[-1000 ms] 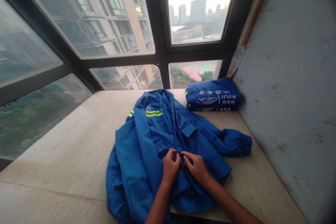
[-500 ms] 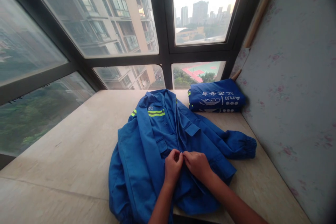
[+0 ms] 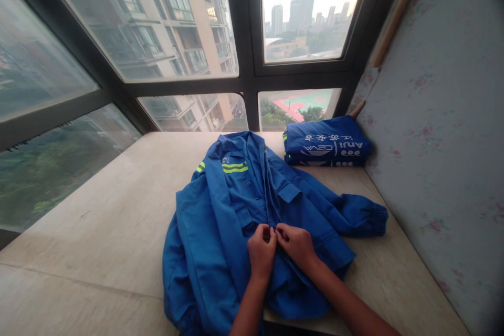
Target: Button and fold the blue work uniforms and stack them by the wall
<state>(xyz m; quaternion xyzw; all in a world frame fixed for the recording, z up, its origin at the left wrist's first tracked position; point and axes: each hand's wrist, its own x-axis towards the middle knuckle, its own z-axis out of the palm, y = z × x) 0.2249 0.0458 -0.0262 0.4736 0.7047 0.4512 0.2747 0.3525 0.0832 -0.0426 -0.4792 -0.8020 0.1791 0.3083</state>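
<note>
A blue work jacket with yellow-green reflective stripes lies front up, its collar towards the window and one sleeve stretched out to the right. At the middle of its front, my left hand pinches the edge of the front opening. Close against it, my right hand pinches the other side of the opening, fingertips almost meeting. Whatever small fastener may be between the fingertips is hidden. Higher on the front, a button shows near the chest stripes, and a flap pocket lies on either side.
Beyond the right sleeve, a folded dark blue garment with white lettering rests by the wall. Pale stone sill lies under everything. Dark-framed windows border the back and left; a flowered wall rises at right.
Both hands stay pinched at the same spot on the jacket front, with only a slight shift of the fingers. The camera view has moved a little.
</note>
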